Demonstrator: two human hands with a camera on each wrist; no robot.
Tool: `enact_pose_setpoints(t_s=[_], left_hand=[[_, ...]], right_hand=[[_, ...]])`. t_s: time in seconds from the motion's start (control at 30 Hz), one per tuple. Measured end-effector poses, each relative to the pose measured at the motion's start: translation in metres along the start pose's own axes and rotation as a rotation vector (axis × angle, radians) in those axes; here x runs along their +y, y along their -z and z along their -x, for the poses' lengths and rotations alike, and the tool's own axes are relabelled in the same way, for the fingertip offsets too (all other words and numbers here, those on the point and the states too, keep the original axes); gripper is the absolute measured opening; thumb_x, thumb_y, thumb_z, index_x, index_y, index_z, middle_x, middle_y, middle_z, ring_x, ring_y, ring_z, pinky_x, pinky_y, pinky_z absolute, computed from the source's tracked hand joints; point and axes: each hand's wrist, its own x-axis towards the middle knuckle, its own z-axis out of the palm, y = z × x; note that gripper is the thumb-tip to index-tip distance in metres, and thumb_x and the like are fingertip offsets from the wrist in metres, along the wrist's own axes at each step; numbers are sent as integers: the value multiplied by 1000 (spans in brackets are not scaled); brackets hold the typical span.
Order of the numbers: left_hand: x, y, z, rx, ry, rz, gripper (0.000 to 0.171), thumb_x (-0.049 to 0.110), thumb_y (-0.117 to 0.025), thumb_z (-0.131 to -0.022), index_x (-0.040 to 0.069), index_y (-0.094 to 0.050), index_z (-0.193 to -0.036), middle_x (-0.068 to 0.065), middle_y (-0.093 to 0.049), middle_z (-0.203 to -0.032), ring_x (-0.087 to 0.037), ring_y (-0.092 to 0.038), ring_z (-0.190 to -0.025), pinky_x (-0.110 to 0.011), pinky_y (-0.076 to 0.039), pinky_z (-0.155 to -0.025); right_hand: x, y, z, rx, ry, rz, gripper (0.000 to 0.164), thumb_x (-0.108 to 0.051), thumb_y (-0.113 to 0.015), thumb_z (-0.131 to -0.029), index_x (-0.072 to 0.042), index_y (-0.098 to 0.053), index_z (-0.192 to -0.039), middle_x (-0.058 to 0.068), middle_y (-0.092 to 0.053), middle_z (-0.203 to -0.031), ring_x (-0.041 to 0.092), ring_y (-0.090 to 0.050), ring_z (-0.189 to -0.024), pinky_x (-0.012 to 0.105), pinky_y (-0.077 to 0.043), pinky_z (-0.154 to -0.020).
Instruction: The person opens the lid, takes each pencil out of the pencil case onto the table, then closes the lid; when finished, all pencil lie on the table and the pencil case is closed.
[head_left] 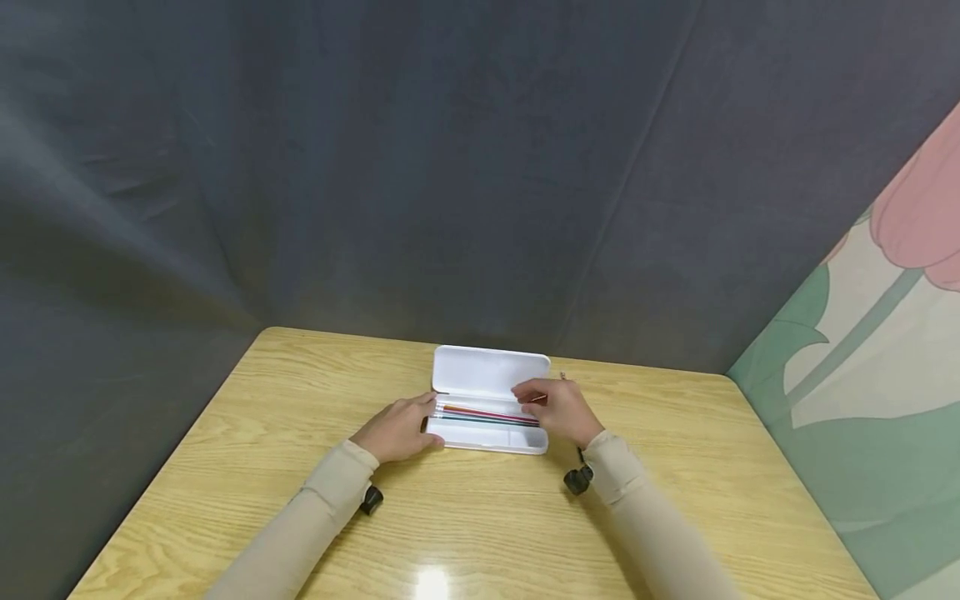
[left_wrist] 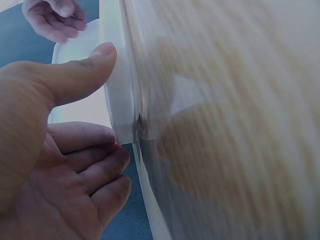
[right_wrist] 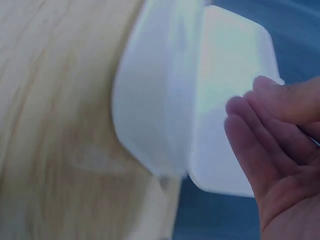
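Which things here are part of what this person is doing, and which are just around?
In the job:
white case, open
coloured pencils inside it
left hand at the case's left end
right hand, seemingly pinching a thin stick

Just around:
wooden table
dark curtain
flowered hanging
black wrist cameras

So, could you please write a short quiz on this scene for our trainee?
1. True or false: the lid of the case is closed.
2. Short answer: what lies inside the case?
3. Multiple choice: in the head view, where is the left hand?
A) at the case's right end
B) at the case's left end
C) out of the picture

Key:
1. False; the lid stands open.
2. Thin coloured pencils, a red one and a green one among them.
3. B
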Motion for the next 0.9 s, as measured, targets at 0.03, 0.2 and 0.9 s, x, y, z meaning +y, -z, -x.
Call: enact_pose_setpoints(t_s=[0.03,0.2,0.9], left_hand=[[0,0,0,-3,3,3,78,44,-75,-90,2,-48,-150,-14,-41,-161,-35,-45,-147,-46,-43,-119],[0,-2,-1,-6,-1,-2,78,44,-75,-90,2,-48,-150,-14,-40,-162,-35,-45,-147,-46,-43,-119],[1,0,1,0,-3,-14,76,43,-75,-91,0,-49,-148,-15,-42,-160,-35,-46,-146,-46,-45,-118]], right_hand=[[2,-5,-3,-26,4,6,24,1,-74,-88,-11,-78,-109,4,-79,-101,15,-75,-91,30,-64,-83],[8,-20,-12,-117,17,43,22,2,-75,-87,-11,-78,-105,2,-79,-99,13,-75,-90,30,-64,-82],[6,-36,-20,-161,116,248,25,7,-69,-86,-14,-80,-96,-4,-78,-89,5,-69,-81,25,-61,-75]])
